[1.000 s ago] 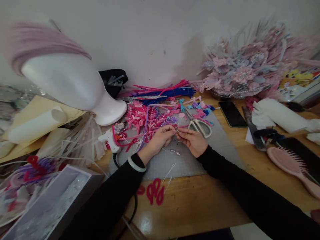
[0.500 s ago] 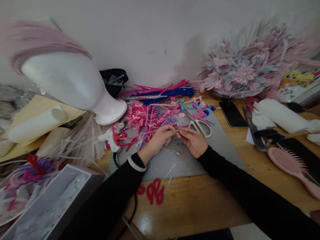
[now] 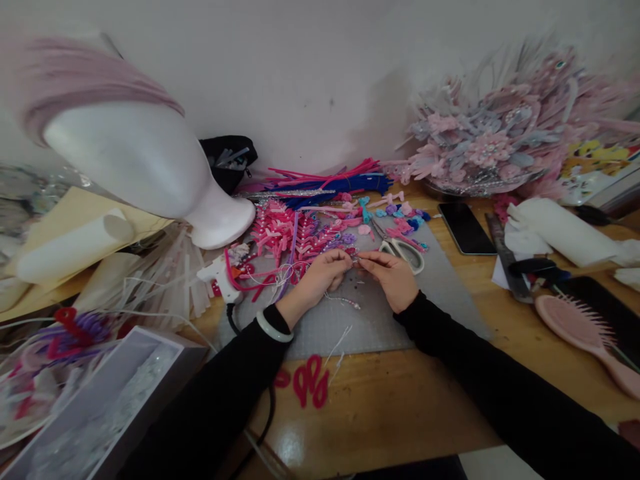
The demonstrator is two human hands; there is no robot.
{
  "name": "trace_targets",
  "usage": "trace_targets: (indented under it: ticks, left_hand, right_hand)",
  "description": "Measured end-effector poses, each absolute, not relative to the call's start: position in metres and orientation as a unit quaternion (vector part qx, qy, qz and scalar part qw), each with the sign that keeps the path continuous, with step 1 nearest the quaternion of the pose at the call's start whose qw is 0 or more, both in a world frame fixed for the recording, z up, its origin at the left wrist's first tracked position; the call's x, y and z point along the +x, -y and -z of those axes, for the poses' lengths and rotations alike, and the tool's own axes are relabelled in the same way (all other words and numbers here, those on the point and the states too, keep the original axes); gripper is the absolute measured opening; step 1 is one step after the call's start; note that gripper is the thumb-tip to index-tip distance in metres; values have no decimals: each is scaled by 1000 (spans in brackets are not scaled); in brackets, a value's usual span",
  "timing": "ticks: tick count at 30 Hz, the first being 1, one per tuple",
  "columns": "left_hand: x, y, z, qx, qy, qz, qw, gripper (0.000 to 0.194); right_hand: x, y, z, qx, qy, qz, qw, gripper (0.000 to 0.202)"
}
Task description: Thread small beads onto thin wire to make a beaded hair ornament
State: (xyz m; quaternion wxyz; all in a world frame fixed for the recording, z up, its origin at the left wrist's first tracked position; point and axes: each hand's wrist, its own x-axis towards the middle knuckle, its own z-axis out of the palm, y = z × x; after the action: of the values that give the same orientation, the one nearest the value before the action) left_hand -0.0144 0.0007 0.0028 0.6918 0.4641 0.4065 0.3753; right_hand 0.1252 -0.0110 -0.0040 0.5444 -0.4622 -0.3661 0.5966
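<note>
My left hand [image 3: 326, 273] is closed in a pinch over the grey cutting mat [image 3: 310, 333]. Facing it, my right hand [image 3: 390, 275] pinches too, thumb against forefinger, and the fingertips almost meet. Between them shows a small glinting bit, too small to name. A thin strand of beads [image 3: 345, 302] trails from beneath my left hand onto the mat; whether my fingers hold its end is hidden. Scissors [image 3: 407, 253] with pale handles lie just behind my right hand. Pink fuzzy branch-like pieces [image 3: 275, 230] are heaped beyond my left hand.
A white glue gun [image 3: 220, 279] lies left of my left hand. Farther left are a mannequin head [image 3: 135, 153] and a box [image 3: 170, 367] of clear pieces. Red fuzzy loops [image 3: 311, 381] lie in front. Rightward are a phone [image 3: 467, 229] and a pink hairbrush [image 3: 575, 323].
My right hand has shifted slightly right, and its fingertips now sit a little farther from my left ones. My left hand stays almost in place.
</note>
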Motion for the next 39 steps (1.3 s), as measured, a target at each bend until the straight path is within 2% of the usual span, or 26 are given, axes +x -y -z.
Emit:
trace_targets:
  ticks: [21, 39]
  left_hand:
    - [-16, -1, -4, 455, -389, -366, 713, 11]
    - [-18, -2, -1, 472, -385, -355, 709, 11]
  right_hand:
    - [121, 12, 4, -435, 323, -656, 526, 21]
    - [122, 11, 6, -438, 330, -655, 519, 21]
